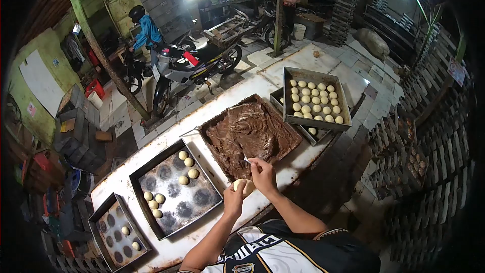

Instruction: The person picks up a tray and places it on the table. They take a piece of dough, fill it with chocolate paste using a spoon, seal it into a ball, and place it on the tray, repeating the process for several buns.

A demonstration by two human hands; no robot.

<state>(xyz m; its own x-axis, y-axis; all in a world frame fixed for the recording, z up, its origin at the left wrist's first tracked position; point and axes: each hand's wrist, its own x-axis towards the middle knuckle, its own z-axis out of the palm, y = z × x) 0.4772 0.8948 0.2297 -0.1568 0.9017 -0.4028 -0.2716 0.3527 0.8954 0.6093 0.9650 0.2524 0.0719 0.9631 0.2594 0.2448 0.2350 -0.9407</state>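
A flattened piece of pale dough (244,187) rests in my left hand (233,200), whose fingers are closed around its edge. My right hand (263,176) pinches a small whitish utensil (246,160), its kind too small to make out. Both hands are close together at the near edge of a large tray of brown chocolate-like filling (247,131). The filling is thick, glossy and smeared up the tray's sides. To the left, a metal baking tray (204,211) holds several round dough balls (193,173) in loose groups.
A narrower tray (142,253) with a few dough balls stands at the table's left end. On the right, a tray full of dough balls (316,99) is stacked on another tray. Beyond the white table (177,130) are a motorcycle (197,63), a green post (81,15) and two people.
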